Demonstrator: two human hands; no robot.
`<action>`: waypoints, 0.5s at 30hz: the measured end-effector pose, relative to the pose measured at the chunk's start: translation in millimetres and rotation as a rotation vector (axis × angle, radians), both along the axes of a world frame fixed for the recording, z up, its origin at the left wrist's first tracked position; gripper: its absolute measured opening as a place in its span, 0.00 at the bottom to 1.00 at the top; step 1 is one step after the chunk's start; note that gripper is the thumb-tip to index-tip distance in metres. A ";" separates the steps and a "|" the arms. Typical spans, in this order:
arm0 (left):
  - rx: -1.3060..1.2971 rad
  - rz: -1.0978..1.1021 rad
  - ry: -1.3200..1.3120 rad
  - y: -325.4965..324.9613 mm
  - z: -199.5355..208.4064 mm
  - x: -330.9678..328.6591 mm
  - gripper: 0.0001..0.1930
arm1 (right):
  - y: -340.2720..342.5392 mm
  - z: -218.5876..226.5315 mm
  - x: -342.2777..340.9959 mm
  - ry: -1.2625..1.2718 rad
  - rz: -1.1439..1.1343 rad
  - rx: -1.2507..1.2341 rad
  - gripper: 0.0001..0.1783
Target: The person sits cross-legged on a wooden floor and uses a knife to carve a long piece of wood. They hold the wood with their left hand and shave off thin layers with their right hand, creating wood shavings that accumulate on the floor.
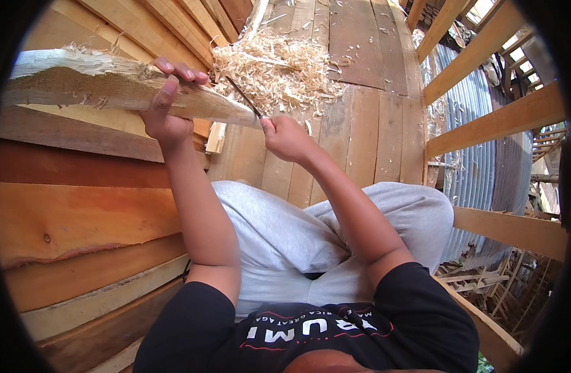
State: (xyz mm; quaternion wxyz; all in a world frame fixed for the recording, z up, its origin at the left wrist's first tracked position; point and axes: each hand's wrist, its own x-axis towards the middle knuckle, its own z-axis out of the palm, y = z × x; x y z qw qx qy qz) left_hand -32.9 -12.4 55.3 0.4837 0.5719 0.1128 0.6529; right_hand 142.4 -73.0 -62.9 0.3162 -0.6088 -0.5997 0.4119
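A long, pale piece of wood (99,87) with frayed, rough-cut edges reaches in from the far left, narrowing toward the middle. My left hand (166,118) grips it around its middle, the thumb on the near face and the fingertips showing over the far edge. My right hand (288,138) is closed around the handle of a knife, whose thin dark blade (242,97) points away to the upper left. The blade lies by the wood's narrow end, though I cannot tell whether it touches. My fist hides the handle.
Curly wood shavings (279,68) lie heaped on the plank floor (366,143) beyond my hands. Stacked boards (86,214) form a wall on my left. A wooden railing (497,121) runs along my right, with corrugated metal sheets (469,161) beyond it. My crossed legs (273,230) are below.
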 end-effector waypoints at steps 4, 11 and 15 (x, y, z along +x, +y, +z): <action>0.020 -0.009 0.024 -9.8 -1.7 -7.6 0.15 | -17.4 42.9 -10.1 -0.096 0.023 0.003 0.25; 0.100 0.064 0.086 -1.8 -1.6 2.6 0.17 | 7.9 -64.3 24.5 -0.196 0.056 -0.336 0.24; 0.095 0.041 0.109 -4.3 -4.2 -1.6 0.18 | 3.4 -7.2 12.2 -0.166 0.101 -0.270 0.25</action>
